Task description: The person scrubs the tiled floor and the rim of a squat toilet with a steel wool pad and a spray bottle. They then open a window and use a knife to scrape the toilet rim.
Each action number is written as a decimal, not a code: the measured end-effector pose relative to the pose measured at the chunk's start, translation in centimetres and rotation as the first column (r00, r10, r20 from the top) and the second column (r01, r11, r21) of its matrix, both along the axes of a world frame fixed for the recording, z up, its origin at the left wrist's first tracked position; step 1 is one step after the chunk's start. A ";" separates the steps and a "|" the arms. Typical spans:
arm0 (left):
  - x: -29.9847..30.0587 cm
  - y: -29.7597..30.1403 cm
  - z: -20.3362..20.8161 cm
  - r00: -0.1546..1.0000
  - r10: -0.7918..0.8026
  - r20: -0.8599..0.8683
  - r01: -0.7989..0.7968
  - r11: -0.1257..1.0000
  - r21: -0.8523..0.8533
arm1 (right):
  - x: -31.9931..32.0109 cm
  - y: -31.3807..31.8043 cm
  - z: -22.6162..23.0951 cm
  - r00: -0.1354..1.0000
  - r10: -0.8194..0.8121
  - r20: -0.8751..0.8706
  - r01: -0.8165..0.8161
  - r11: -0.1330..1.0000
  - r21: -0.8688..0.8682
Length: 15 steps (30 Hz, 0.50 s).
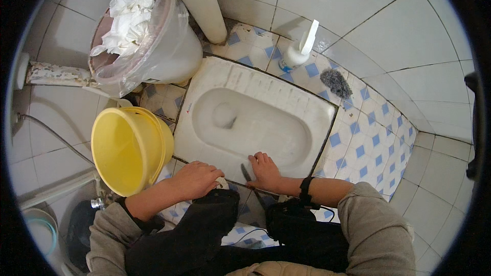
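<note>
In front of me a white squat toilet (266,89) is set into the tiled floor, with a small dark mark by its drain hole. My right hand (266,173) is at its near rim, fingertips touching the ceramic. Under the thumb of that hand lies a narrow dark blade-like tool (245,172), its tip pointing at the rim; its lower part is hard to make out. My left hand (197,180) rests over my left knee with the fingers laid out. Beside its fingertips shows a small pale patch that I cannot identify.
A yellow bucket (120,148) stands at the left. Behind it is a lined bin (179,53) heaped with white tissue (130,23), next to a pipe (199,0). Beyond the toilet's far right are a white bottle (296,56) and a grey scouring pad (336,83). Tiled walls enclose the space.
</note>
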State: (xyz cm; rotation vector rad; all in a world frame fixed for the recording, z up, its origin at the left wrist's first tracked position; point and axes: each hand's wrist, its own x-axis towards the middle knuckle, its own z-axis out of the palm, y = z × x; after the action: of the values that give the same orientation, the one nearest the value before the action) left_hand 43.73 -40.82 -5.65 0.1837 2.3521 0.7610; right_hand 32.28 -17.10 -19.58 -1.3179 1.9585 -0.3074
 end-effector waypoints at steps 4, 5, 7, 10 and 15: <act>-0.4 -0.2 0.1 1.000 0.003 0.016 -0.004 1.000 0.006 | -1.5 0.7 -0.7 0.994 -0.112 0.015 0.111 0.992 0.063; -0.5 -0.3 0.2 1.000 0.009 0.016 -0.009 1.000 0.000 | -2.1 1.0 -0.9 0.984 -0.180 -0.014 0.181 0.982 0.053; -0.6 -0.4 0.2 1.000 0.008 0.005 -0.008 1.000 -0.001 | -2.8 1.7 -1.2 0.970 -0.237 0.059 0.234 0.971 0.054; -0.7 -0.6 0.0 1.000 0.000 -0.003 0.000 1.000 0.003 | -3.6 2.6 -1.2 0.949 -0.282 0.140 0.289 0.957 -0.033; -0.6 -0.3 -0.2 1.000 0.009 -0.030 -0.008 1.000 0.030 | -4.9 4.5 -0.1 0.968 0.197 0.153 -0.151 0.951 -0.270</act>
State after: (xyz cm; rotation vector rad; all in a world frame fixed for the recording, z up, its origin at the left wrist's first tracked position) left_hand 43.08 -41.14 -5.86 0.1989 2.3719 0.8035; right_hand 27.40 -12.55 -19.69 -1.5603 1.6805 -0.5872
